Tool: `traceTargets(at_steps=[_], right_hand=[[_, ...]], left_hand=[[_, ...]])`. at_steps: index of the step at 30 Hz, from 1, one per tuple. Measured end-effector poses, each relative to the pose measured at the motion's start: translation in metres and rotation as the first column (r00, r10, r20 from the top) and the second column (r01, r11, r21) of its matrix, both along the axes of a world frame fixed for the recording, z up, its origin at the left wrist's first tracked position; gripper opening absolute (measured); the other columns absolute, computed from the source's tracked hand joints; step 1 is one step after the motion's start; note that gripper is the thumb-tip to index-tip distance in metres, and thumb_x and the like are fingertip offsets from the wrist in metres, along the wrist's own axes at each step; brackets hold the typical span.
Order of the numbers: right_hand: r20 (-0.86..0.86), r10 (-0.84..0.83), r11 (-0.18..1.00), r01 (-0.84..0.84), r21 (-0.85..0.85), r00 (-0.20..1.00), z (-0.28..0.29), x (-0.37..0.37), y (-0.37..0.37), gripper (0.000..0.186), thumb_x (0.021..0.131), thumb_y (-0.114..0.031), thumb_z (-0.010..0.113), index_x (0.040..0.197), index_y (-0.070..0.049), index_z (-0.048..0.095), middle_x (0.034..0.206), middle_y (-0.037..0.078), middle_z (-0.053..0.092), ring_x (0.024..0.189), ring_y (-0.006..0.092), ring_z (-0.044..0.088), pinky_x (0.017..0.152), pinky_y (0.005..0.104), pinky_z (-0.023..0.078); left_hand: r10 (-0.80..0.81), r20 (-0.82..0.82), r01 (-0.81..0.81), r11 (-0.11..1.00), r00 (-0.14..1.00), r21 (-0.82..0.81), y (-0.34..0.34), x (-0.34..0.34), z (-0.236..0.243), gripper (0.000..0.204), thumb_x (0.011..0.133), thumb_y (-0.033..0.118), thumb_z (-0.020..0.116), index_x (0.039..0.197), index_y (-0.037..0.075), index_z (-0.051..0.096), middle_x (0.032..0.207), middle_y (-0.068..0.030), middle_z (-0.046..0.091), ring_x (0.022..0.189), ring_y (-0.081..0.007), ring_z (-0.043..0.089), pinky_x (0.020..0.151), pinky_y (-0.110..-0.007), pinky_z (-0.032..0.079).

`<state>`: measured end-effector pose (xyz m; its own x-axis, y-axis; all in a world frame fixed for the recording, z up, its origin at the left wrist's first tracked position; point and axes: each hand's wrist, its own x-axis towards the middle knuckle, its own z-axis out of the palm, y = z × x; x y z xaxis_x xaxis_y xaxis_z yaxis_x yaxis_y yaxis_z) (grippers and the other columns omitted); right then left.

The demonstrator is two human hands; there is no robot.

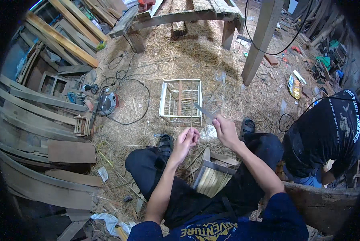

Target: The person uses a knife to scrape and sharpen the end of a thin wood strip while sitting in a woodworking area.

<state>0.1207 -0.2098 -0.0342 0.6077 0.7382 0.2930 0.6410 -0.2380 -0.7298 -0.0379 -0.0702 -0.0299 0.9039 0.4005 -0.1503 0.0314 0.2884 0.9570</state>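
Observation:
My left hand (pixel 184 142), low in the centre, is closed round a thin pale stick (pixel 191 122) that stands up from the fingers. My right hand (pixel 225 130) grips a knife whose pale blade (pixel 204 111) points up and left, its tip near the stick's upper end. Beyond both hands a small wooden frame with thin bars (pixel 163 98) rests on the straw-covered floor. Between my legs sits a wooden box or stool of pale slats (pixel 207 180), partly hidden.
Planks (pixel 63 156) line the left side, near coiled cords and a power tool (pixel 107 104). A bench (pixel 180 16) and a post (pixel 260 44) stand ahead. A co-worker (pixel 320 136) bends close at my right. A thick timber (pixel 324 203) lies beside me at the lower right.

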Motion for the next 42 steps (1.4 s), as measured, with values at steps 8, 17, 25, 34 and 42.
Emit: traceTargets(at_steps=[8,17,25,34,42], right_hand=[[0.011,-0.059,0.998,0.058,0.038,0.998,0.004,0.01,0.017,0.028,0.102,-0.03,0.048,0.093,-0.005,0.056,0.079,0.018,0.057,0.074,0.0383,0.059,0.065,0.0475,0.044],[0.292,0.389,0.919,-0.391,-0.053,0.874,-0.007,0.009,0.02,0.033,0.1,-0.037,0.049,0.097,-0.005,0.057,0.086,0.016,0.06,0.084,0.0357,0.059,0.074,0.0462,0.043],[-0.216,-0.458,0.883,0.469,0.004,0.863,0.006,0.094,-0.001,0.04,0.105,-0.036,0.042,0.098,-0.001,0.058,0.085,0.022,0.064,0.079,0.0352,0.065,0.071,0.0458,0.049],[-0.023,0.21,0.978,-0.21,-0.005,0.977,0.006,0.009,0.008,0.026,0.104,-0.026,0.05,0.104,-0.001,0.058,0.085,0.019,0.064,0.077,0.0326,0.065,0.069,0.0432,0.049],[-0.03,-0.006,0.999,0.007,0.048,1.0,-0.022,0.003,0.018,0.023,0.103,-0.027,0.051,0.103,-0.007,0.062,0.072,0.02,0.064,0.062,0.0328,0.065,0.058,0.0449,0.05]], left_hand=[[0.145,-0.158,-0.131,0.987,0.977,0.095,0.005,0.0,0.009,0.029,0.106,0.037,0.047,0.108,0.009,0.056,0.07,0.008,0.038,0.054,-0.0007,0.031,0.046,-0.017,0.025],[-0.171,-0.188,0.156,0.983,0.967,-0.092,-0.001,-0.013,0.007,0.024,0.109,0.031,0.04,0.106,0.01,0.051,0.067,0.0092,0.032,0.053,-0.0018,0.027,0.045,-0.019,0.024],[-0.138,-0.194,0.128,0.99,0.971,-0.06,-0.004,-0.023,0.008,0.027,0.107,0.036,0.044,0.115,0.01,0.049,0.069,0.0071,0.034,0.054,-0.0026,0.03,0.046,-0.019,0.025],[0.06,-0.147,-0.012,0.952,0.987,0.306,0.012,-0.02,-0.002,0.029,0.105,0.027,0.05,0.125,0.008,0.06,0.078,0.0039,0.047,0.062,-0.0039,0.04,0.055,-0.019,0.036],[0.222,0.005,-0.148,0.632,0.975,0.761,0.013,-0.014,0.003,0.025,0.099,0.01,0.056,0.119,-0.001,0.067,0.09,-0.0103,0.07,0.071,-0.0153,0.06,0.069,-0.031,0.05]])
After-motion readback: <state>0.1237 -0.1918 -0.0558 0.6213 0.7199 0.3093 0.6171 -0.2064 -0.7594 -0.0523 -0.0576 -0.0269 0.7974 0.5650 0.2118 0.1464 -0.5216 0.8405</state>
